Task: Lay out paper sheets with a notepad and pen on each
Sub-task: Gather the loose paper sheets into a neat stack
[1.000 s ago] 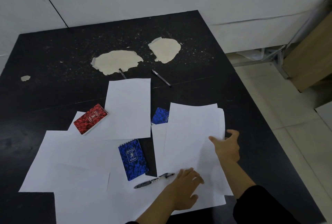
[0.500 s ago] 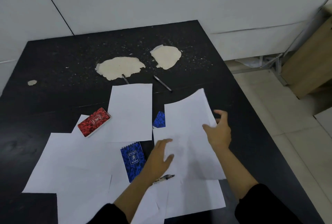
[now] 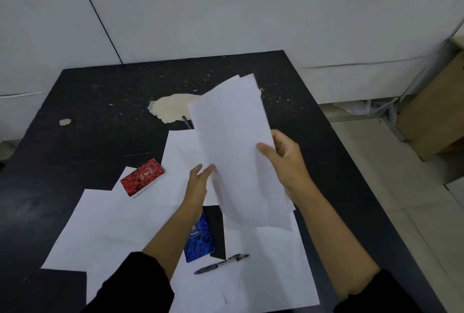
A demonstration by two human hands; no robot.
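My right hand [image 3: 286,162] grips a small stack of white sheets [image 3: 236,147] by its right edge, thumb curled over the front and fingers behind, and holds it tilted up above the middle of the desk [image 3: 82,121]. At least two sheets show at the stack's top corner; I cannot tell how many more there are. My left hand [image 3: 198,182] is at the stack's lower left edge with its fingers straight and slightly apart; whether they touch the paper I cannot tell, because that part is blurred.

More loose sheets [image 3: 120,224] lie flat and overlapping across the near half of the desk, reaching to its near edge. A red notepad [image 3: 142,177] lies tilted on one of them, left of my left hand, toward the desk's left side. A blue notepad [image 3: 199,240] lies near the near edge, partly hidden under my left forearm, with a strip of bare desk just to its right. A dark pen [image 3: 221,263] lies on the paper just in front of the blue notepad, slanting up to the right. The tip of a second pen [image 3: 187,121] pokes out behind the raised stack, toward the far edge, beside a pale patch [image 3: 173,106] where the dark surface has peeled. A smaller pale spot [image 3: 65,121] sits near the left edge.
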